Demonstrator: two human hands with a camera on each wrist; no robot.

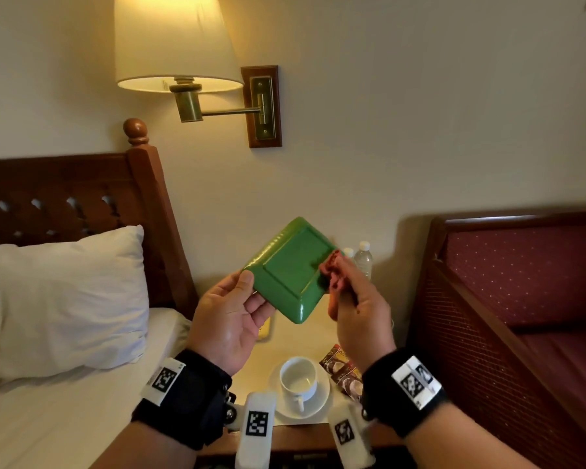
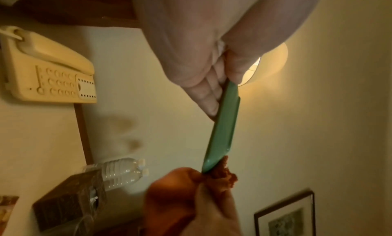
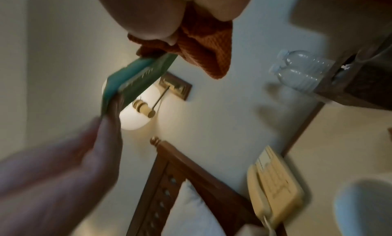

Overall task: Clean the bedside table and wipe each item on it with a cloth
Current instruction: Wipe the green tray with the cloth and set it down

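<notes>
The left hand (image 1: 229, 319) pinches one corner of the green tray (image 1: 291, 269), thumb on its underside and fingers (image 2: 208, 98) behind, holding it tilted in the air above the bedside table (image 1: 305, 328). At the opposite edge, the right hand (image 1: 361, 316) grips a bunched orange-red cloth (image 1: 334, 277) that seems, through the blur, to press against the tray's underside.

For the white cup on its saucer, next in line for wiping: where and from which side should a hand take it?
Probably by the handle. The cup stands upright on its saucer with the handle turned toward the person at the table's near edge, so a hand coming from the near side can pinch it. Sachets lie close on the right; the left hand and right hand are both busy.
</notes>
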